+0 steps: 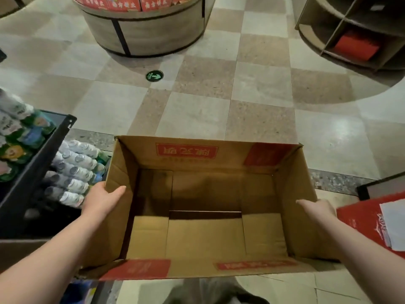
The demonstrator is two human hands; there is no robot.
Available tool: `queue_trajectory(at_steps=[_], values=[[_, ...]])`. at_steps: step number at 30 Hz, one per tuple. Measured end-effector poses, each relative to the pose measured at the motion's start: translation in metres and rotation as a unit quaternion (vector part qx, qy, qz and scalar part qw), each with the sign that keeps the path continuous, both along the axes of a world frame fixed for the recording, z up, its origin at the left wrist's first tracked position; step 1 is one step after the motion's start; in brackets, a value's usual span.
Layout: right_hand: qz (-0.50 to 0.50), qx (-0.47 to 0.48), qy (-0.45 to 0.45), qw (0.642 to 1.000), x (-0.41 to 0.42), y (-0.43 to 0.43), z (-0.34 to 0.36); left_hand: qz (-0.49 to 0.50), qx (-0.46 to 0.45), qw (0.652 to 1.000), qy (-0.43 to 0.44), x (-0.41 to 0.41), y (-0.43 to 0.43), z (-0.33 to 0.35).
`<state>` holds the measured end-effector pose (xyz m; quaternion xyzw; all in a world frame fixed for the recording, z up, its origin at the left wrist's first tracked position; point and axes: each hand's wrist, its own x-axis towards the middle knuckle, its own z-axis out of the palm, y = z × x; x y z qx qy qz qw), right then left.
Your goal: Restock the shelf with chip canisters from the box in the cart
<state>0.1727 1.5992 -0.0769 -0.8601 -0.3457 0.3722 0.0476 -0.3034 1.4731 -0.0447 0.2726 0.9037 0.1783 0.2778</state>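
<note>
A brown cardboard box (122, 163) with red printed panels hangs in front of me above the floor, open at the top. Its inside is bare; no chip canisters show anywhere in view. My left hand (102, 199) grips the box's left wall, thumb inside over the rim and fingers outside. My right hand (317, 208) holds the right wall the same way, thumb over the rim, its fingers hidden behind the cardboard. No cart is in view.
A dark shelf (37, 159) at the left holds rows of white bottles (75, 167) and green packs. A round wooden display (142, 34) stands ahead on the checkered floor, a cubby shelf (350, 34) at the far right, and a red carton (370, 224) near my right arm.
</note>
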Motion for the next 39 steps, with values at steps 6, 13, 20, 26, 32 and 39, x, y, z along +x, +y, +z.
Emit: queue_trajectory(at_steps=[6,13,20,26,32,39], values=[[-0.027,-0.022,0.005,0.999,-0.002,0.055,-0.042,0.014,-0.057,0.998,-0.010,0.005,0.058,-0.049],[-0.073,-0.066,0.004,0.995,-0.007,0.099,-0.123,0.032,-0.108,0.993,-0.043,-0.001,0.121,-0.135],[-0.101,-0.106,-0.005,0.989,-0.009,0.114,-0.237,0.046,-0.150,0.982,-0.106,-0.022,0.168,-0.261],[-0.123,-0.132,-0.022,0.983,-0.003,0.122,-0.337,0.053,-0.156,0.976,-0.142,-0.025,0.197,-0.370],[-0.148,-0.137,0.003,0.980,0.015,0.126,-0.428,0.056,-0.159,0.975,-0.145,-0.015,0.217,-0.457],[-0.146,-0.128,0.006,0.981,0.016,0.133,-0.488,0.045,-0.173,0.974,-0.141,-0.020,0.217,-0.524]])
